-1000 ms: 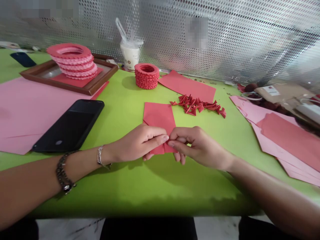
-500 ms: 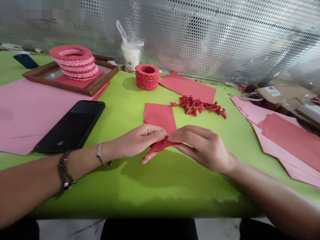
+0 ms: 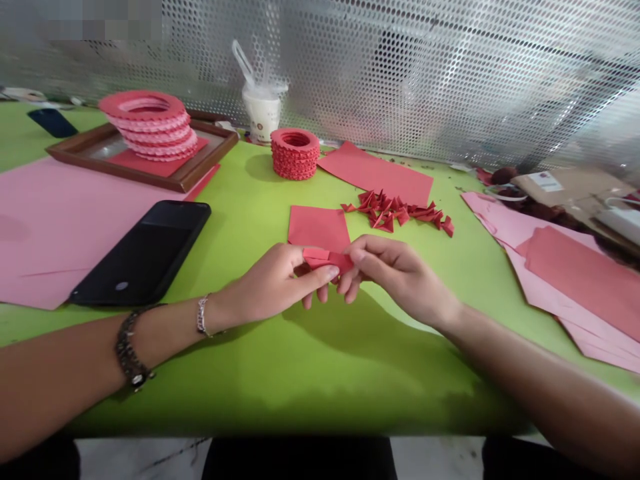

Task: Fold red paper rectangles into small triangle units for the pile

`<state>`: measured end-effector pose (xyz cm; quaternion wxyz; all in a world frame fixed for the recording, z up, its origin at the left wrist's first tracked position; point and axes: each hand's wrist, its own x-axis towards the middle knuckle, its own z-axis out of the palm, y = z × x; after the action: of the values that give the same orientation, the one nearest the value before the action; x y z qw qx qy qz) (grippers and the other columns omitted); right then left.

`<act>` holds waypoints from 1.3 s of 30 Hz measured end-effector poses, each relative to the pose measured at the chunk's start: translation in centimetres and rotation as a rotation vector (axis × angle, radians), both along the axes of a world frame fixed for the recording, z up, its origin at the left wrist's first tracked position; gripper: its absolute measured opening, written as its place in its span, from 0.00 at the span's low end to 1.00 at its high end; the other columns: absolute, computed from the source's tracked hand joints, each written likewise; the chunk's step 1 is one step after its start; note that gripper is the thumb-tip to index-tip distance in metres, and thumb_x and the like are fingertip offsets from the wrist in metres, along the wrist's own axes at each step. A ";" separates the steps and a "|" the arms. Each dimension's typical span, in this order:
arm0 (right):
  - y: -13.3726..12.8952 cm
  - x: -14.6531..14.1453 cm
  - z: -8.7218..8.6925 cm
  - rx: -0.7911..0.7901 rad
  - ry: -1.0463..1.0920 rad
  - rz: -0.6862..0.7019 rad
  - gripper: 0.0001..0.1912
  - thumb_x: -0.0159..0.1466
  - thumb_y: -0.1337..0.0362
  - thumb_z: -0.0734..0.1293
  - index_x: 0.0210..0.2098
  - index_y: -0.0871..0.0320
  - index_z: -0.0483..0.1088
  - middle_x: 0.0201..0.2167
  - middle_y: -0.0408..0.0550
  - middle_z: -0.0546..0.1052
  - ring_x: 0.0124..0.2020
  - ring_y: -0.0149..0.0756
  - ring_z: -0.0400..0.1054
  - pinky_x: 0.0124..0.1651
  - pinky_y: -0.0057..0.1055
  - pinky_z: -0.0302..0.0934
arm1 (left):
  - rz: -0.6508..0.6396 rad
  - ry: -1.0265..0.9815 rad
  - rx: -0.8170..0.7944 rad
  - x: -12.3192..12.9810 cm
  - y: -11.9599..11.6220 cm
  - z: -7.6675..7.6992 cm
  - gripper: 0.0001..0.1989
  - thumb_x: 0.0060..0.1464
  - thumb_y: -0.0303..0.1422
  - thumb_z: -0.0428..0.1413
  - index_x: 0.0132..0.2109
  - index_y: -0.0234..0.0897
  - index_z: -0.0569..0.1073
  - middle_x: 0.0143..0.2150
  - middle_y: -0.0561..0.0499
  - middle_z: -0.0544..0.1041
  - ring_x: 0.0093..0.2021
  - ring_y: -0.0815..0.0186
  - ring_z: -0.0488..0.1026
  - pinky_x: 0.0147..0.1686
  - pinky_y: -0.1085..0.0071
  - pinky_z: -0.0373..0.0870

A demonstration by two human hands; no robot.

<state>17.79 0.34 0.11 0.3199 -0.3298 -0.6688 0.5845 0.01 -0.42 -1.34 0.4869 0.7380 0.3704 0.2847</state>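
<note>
A small folded piece of red paper [image 3: 320,256] is held up between both hands, over the middle of the green table. My left hand [image 3: 280,280] grips its left part with the thumb in front. At its right end my right hand [image 3: 395,270] pinches it between thumb and fingertips. Just behind my hands lies a flat red paper sheet [image 3: 319,225], its near edge hidden by them. To the right of that sheet is a heap of small folded red paper pieces [image 3: 393,210].
A black phone [image 3: 143,257] lies left on pink sheets [image 3: 55,220]. Behind it a wooden tray [image 3: 185,180] bears stacked paper rings [image 3: 150,127]. A smaller red ring stack [image 3: 295,157] and a lidded cup [image 3: 263,113] stand at the back. More pink sheets [image 3: 545,287] lie right.
Both hands have lifted the folded paper slightly and turned it, so it now shows as a narrow strip with the thumbs towards me. The flat sheet has not moved.
</note>
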 end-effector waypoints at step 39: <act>0.1 -0.2 -0.4 0.071 0.002 -0.098 0.05 0.58 0.71 0.61 0.26 0.64 0.65 0.20 0.41 0.71 0.20 0.21 0.66 0.25 0.19 0.63 | -0.028 -0.096 -0.051 0.1 0.2 0.0 0.09 0.55 0.32 0.47 0.31 0.34 0.69 0.23 0.56 0.70 0.20 0.78 0.66 0.21 0.84 0.64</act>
<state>17.57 0.42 -0.29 0.3605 -0.3498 -0.6719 0.5443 0.09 -0.24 -1.38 0.5268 0.7159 0.3435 0.3034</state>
